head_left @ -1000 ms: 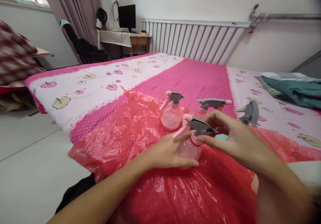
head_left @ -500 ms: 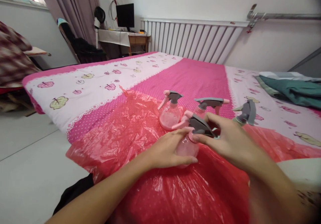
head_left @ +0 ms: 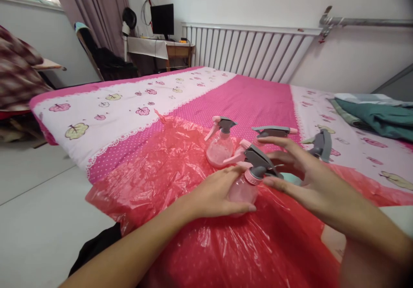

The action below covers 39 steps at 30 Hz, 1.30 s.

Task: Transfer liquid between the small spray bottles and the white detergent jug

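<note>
My left hand (head_left: 214, 193) is wrapped round the clear pink body of a small spray bottle (head_left: 243, 189) with a grey and pink trigger head, standing tilted slightly. To its right, my right hand (head_left: 300, 172) has its fingers apart and curved, beside the grey back of that head; whether a fingertip still touches it I cannot tell. A second pink spray bottle (head_left: 220, 150) stands just behind. Farther back is another grey spray head (head_left: 272, 131), its body mostly hidden. A greenish spray bottle (head_left: 322, 144) is partly covered by my right hand.
Red plastic sheeting (head_left: 155, 172) lies crumpled under the bottles. Beneath it spreads a pink and white bedspread (head_left: 112, 111). Folded green cloth (head_left: 380, 114) rests at the right. A desk with a monitor (head_left: 162, 20) and a chair (head_left: 106, 62) stand beyond the bed.
My right hand has opened and drawn back to the right from the spray bottle's neck, uncovering its pink collar. My left hand keeps its hold on the bottle.
</note>
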Available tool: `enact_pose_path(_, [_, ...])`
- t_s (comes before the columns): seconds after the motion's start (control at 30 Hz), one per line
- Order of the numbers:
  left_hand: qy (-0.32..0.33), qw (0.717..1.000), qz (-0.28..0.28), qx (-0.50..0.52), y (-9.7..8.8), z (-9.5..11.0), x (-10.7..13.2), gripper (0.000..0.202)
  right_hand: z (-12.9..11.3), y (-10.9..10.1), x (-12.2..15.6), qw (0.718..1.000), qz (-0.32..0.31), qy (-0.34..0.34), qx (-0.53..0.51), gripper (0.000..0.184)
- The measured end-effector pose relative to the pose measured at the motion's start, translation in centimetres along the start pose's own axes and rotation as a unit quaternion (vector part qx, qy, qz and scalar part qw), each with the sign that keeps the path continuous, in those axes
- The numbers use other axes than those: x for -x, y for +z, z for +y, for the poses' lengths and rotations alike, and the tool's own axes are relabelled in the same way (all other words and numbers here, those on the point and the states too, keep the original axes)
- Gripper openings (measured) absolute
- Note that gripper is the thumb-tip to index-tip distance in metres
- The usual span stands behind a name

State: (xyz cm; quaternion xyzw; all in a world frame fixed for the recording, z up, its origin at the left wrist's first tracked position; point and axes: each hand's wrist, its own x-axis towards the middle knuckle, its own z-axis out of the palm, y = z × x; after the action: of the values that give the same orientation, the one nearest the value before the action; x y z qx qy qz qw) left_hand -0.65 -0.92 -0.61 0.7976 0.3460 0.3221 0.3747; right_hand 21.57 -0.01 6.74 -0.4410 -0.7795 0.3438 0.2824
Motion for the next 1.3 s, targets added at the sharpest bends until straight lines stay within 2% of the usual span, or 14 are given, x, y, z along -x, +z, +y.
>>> enact_pose_path(0.07, [0.004,1.000,0.002,-0.010,0.0,0.0,0.0,0.075,0.1,-0.2,-0.1,1.000,0.018,0.009,0.003,0.060])
enact_pose_path(0.23, [-0.001,1.000,0.013,-0.003,0.2,-0.2,0.2,0.075,-0.2,0.1,-0.7,1.000,-0.005,-0.019,0.015,0.016])
enact_pose_path(0.33, [-0.006,1.000,0.017,0.014,0.3,-0.3,0.3,0.076,-0.1,0.1,-0.8,0.999,-0.006,-0.022,0.022,0.010])
enact_pose_path(0.53, [-0.005,0.999,0.011,0.038,0.2,0.0,0.4,0.070,0.0,-0.5,-0.2,0.993,0.036,-0.071,0.091,0.021])
enact_pose_path(0.63, [-0.004,0.999,0.010,0.032,0.1,0.1,0.3,0.071,-0.4,-0.3,-0.1,0.993,0.076,-0.045,0.085,0.028])
enact_pose_path(0.77, [-0.016,1.000,0.001,-0.005,0.0,0.1,0.1,0.080,-1.1,0.9,-0.6,0.984,0.132,-0.018,0.114,0.024])
enact_pose_path(0.93, [-0.014,1.000,-0.007,0.017,-0.1,0.2,0.0,0.073,-2.0,2.5,-1.4,0.966,0.199,0.008,0.164,0.029])
enact_pose_path(1.07, [-0.012,1.000,-0.003,0.021,-0.1,0.3,0.1,0.067,-2.0,2.3,-1.3,0.974,0.175,0.008,0.145,0.034])
enact_pose_path(1.2, [0.011,1.000,-0.015,0.015,-0.3,0.0,0.2,0.066,-0.7,0.6,-0.5,0.994,0.109,0.013,0.028,0.045])
enact_pose_path(1.3, [0.029,0.999,-0.035,0.005,-0.4,-0.1,0.1,0.069,0.1,-0.4,0.0,0.996,0.056,-0.037,-0.061,0.058])
